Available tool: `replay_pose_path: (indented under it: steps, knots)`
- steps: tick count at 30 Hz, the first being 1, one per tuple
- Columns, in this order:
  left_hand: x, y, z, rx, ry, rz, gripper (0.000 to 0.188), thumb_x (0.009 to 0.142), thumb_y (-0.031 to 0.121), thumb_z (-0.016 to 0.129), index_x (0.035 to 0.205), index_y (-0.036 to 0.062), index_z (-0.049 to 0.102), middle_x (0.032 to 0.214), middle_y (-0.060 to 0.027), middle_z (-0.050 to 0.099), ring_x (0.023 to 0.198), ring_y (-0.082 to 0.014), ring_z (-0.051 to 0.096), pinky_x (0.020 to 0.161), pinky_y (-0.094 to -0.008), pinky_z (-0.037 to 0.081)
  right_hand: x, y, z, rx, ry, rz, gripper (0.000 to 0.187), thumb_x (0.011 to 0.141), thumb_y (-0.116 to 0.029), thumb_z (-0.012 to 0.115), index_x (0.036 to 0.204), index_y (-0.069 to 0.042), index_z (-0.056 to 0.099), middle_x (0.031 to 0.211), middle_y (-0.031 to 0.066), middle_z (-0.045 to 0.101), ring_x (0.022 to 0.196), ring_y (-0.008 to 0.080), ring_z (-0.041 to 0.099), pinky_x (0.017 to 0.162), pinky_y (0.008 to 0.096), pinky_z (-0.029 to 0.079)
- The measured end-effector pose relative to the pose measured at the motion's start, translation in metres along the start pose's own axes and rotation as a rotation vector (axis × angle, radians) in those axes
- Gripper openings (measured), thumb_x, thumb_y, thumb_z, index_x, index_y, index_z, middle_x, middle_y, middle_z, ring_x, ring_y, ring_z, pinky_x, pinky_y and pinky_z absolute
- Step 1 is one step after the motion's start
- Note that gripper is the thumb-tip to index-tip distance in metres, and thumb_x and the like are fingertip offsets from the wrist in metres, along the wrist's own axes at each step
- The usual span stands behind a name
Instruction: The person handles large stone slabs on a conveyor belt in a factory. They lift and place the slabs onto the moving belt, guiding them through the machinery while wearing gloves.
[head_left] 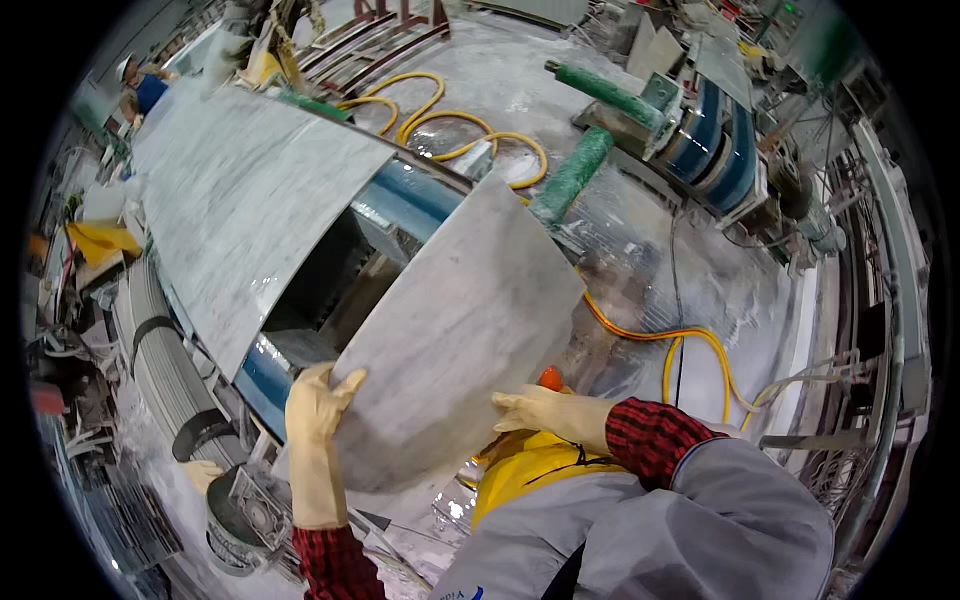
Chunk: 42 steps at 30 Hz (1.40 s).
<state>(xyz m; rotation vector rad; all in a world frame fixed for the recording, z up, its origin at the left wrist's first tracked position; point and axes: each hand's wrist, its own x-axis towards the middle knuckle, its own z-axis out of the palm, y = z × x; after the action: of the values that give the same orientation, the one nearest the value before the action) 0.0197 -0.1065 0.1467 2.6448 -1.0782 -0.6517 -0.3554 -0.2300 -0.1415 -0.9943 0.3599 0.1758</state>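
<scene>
A grey-white veined stone slab (pixel 465 300), marble-like, lies tilted before me, its far part over the end of a conveyor with blue belts (pixel 410 195). My left hand (pixel 316 405), in a cream rubber glove, grips the slab's left edge near its near corner, thumb on the upper face. My right hand (pixel 548 412), gloved alike, closes on the near right edge, its fingertips partly hidden. Farther along the conveyor rests a second, larger slab (pixel 250 190) of similar stone. Between the two slabs a dark gap shows the machine's inside.
A yellow hose (pixel 470 120) loops over the wet floor and runs on to the right. Green rollers (pixel 578 175) and another blue-belted machine (pixel 715 150) stand at the right. Ribbed grey conduit (pixel 165 350) lines the conveyor's left side. A person (pixel 148 90) is at the far left.
</scene>
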Motion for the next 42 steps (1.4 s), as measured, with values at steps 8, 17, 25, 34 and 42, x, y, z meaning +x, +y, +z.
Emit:
replay_pose_path:
  steps: [8, 17, 25, 34, 42]
  knots:
    - [-0.081, 0.044, -0.026, -0.126, 0.283, -0.161, 0.051, 0.080, 0.038, 0.097, 0.109, -0.0006, 0.082, 0.090, -0.0177, 0.078, 0.082, -0.0312, 0.073, 0.079, -0.0392, 0.056, -0.022, -0.090, 0.020, -0.093, 0.387, 0.296, 0.054, 0.102, -0.028, 0.076, 0.144, 0.003, 0.065, 0.139, 0.0152, 0.069, 0.116, 0.0261, 0.069, 0.099, 0.0396, 0.058]
    - [-0.014, 0.204, 0.046, -0.896, 0.409, 0.099, 0.030, 0.093, 0.024, 0.090, 0.105, -0.0024, 0.081, 0.088, -0.0041, 0.076, 0.082, -0.0135, 0.067, 0.077, -0.0270, 0.052, -0.157, -0.256, -0.136, 0.032, 0.639, -0.337, 0.049, 0.100, -0.028, 0.081, 0.136, 0.003, 0.069, 0.115, 0.0105, 0.076, 0.101, 0.0213, 0.071, 0.095, 0.0372, 0.057]
    - [0.090, 0.426, 0.181, -1.161, 0.119, 0.171, 0.044, 0.102, 0.033, 0.083, 0.116, -0.0078, 0.078, 0.100, -0.0057, 0.077, 0.088, -0.0156, 0.064, 0.082, -0.0312, 0.052, -0.313, -0.379, -0.256, 0.173, 1.117, -0.637, 0.040, 0.102, -0.023, 0.077, 0.133, 0.000, 0.066, 0.118, 0.0066, 0.073, 0.107, 0.0175, 0.069, 0.093, 0.0348, 0.056]
    - [0.127, 0.560, 0.286, -1.048, -0.295, 0.142, 0.048, 0.108, 0.038, 0.073, 0.125, -0.0065, 0.077, 0.113, -0.0088, 0.079, 0.096, -0.0186, 0.069, 0.090, -0.0343, 0.056, -0.404, -0.326, -0.369, 0.513, 1.409, -0.530, 0.051, 0.098, -0.026, 0.081, 0.141, -0.003, 0.066, 0.133, 0.0114, 0.073, 0.122, 0.0243, 0.068, 0.103, 0.0397, 0.054]
    - [0.154, 0.614, 0.329, -0.936, -0.476, 0.143, 0.053, 0.110, 0.042, 0.067, 0.129, -0.0057, 0.076, 0.116, -0.0095, 0.079, 0.103, -0.0179, 0.069, 0.091, -0.0349, 0.054, -0.426, -0.278, -0.436, 0.492, 1.560, -0.104, 0.067, 0.094, -0.039, 0.086, 0.149, -0.008, 0.065, 0.143, 0.0121, 0.071, 0.131, 0.0276, 0.065, 0.109, 0.0453, 0.051]
